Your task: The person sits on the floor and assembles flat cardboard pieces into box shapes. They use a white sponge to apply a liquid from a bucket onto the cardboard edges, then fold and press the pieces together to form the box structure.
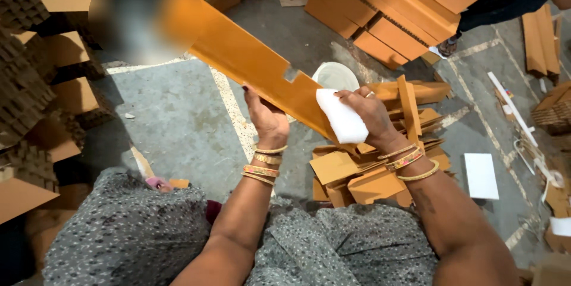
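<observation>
A long notched cardboard strip (250, 63) is gripped from below by the left hand (266, 118), mid-scene; a white sponge (340, 116), clasped in the right hand (369, 113), is pressed on its near end. More notched pieces (357, 176) are piled beneath, seemingly untreated.

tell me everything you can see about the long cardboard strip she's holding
The strip is a long, flat piece of orange-brown cardboard with a small square notch cut into its lower edge. It slants from upper left, where its far end is lost in a blurred patch, down to lower right. The left hand grips its lower edge from beneath. The right hand presses a white pad against its near end. It is held in the air above the grey floor.
</observation>
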